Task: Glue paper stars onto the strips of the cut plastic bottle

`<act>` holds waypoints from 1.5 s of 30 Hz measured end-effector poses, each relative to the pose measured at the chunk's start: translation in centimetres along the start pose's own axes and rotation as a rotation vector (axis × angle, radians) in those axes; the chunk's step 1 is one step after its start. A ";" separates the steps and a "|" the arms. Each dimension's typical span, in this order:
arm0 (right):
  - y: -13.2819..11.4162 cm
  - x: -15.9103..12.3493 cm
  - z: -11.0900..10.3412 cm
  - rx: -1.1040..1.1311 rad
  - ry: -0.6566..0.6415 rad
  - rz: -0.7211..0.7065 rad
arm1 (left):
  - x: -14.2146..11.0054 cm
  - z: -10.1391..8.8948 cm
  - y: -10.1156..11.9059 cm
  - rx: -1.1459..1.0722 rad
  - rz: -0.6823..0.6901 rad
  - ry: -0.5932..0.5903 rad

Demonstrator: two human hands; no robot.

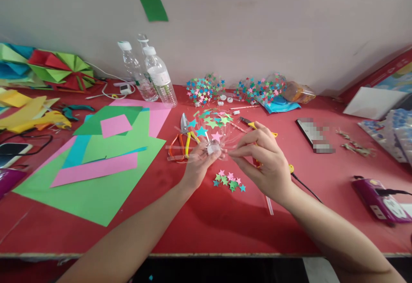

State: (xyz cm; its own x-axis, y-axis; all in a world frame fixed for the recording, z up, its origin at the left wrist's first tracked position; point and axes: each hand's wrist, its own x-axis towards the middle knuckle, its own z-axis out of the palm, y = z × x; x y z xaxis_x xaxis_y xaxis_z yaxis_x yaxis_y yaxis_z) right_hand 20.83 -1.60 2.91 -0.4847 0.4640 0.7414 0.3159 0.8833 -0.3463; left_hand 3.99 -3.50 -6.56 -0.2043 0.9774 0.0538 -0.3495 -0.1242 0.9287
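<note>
My left hand (200, 156) is closed around a clear plastic piece (213, 148) whose thin see-through strips fan outward. Paper stars (212, 123) in green, blue and pink sit on the strips' far ends. To its right, my right hand (262, 156) has thumb and forefinger pinched together beside the strips; what is between the fingertips is too fine to make out. Just below the hands, a small group of loose paper stars (230, 180) lies on the red table (193, 223). Behind my left hand are pliers with red and yellow handles (185, 143).
Coloured paper sheets (128, 180) cover the left side, with plastic bottles (161, 79) behind them. Star-covered clusters (202, 90) stand by the wall. A yellow glue gun (56, 120) lies far left. On the right are a phone (313, 135) and a purple power strip (381, 201).
</note>
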 end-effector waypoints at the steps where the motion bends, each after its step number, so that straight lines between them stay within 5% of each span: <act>1: -0.1 0.0 0.0 -0.005 0.012 -0.015 | -0.1 0.1 0.1 0.004 -0.002 -0.007; 6: -0.4 -0.2 -0.4 -0.073 0.046 -0.108 | -0.5 0.6 0.7 0.017 -0.029 -0.027; 21: -0.1 -0.2 0.0 -0.093 -0.032 -0.077 | -0.4 -0.5 -0.4 0.050 -0.016 -0.049; 30: 0.9 0.7 -2.6 -0.143 0.118 -0.202 | -0.1 -0.2 0.1 -0.031 -0.024 -0.084; 33: 1.2 1.0 -3.0 -0.188 0.037 -0.242 | 0.0 -0.2 0.2 -0.073 -0.035 -0.072; 39: 1.5 0.9 -1.9 -0.257 -0.115 -0.196 | 0.1 0.0 0.5 -0.088 -0.058 -0.036; 45: 0.6 0.0 -0.8 -0.299 0.006 -0.229 | 0.2 -0.2 0.1 -0.091 -0.050 -0.044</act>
State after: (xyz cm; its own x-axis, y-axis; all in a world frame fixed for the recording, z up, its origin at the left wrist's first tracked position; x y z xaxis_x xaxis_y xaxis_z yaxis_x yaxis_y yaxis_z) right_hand 21.65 -1.07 3.16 -0.5654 0.2558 0.7841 0.4247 0.9053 0.0109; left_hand 3.78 -3.34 -6.55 -0.1445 0.9891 0.0263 -0.4401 -0.0881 0.8936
